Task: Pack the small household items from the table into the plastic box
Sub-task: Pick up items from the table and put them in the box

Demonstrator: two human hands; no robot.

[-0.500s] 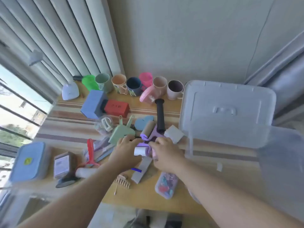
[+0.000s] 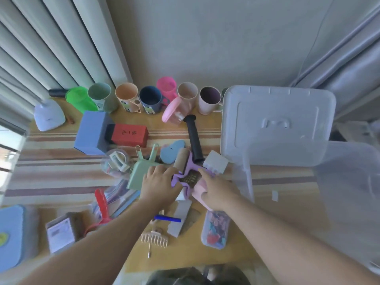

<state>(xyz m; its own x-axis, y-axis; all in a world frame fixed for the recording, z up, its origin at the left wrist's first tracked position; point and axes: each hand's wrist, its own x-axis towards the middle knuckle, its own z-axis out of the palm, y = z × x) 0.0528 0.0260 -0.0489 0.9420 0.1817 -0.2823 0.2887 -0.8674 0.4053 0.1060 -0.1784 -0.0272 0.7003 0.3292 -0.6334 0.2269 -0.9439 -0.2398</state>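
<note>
Both hands meet at mid-table over a purple roller [image 2: 186, 177] with a dark patterned middle. My left hand [image 2: 159, 184] grips its left edge with curled fingers. My right hand [image 2: 216, 190] holds its right side, fingers along the purple edge and thumb round a pink part [image 2: 198, 190]. A white roll [image 2: 182, 197] lies just below them. The clear plastic box [image 2: 339, 182] stands at the right, and its lid [image 2: 277, 120] leans behind it. Around the hands lie a beige roller [image 2: 181, 159], a black handle [image 2: 194, 138], a green dustpan [image 2: 139, 173] and a white block [image 2: 216, 161].
Several cups [image 2: 150, 99] line the wall. A blue box [image 2: 91, 132] and a red box [image 2: 129, 134] sit at back left. Near the front edge lie a hair claw [image 2: 154, 238], a case of clips [image 2: 216, 229], a blue pen [image 2: 167, 219] and a red brush [image 2: 101, 204].
The purple roller now shows its dark patterned middle between my hands, where the white roll showed before. Both hands have stayed in place on it.
</note>
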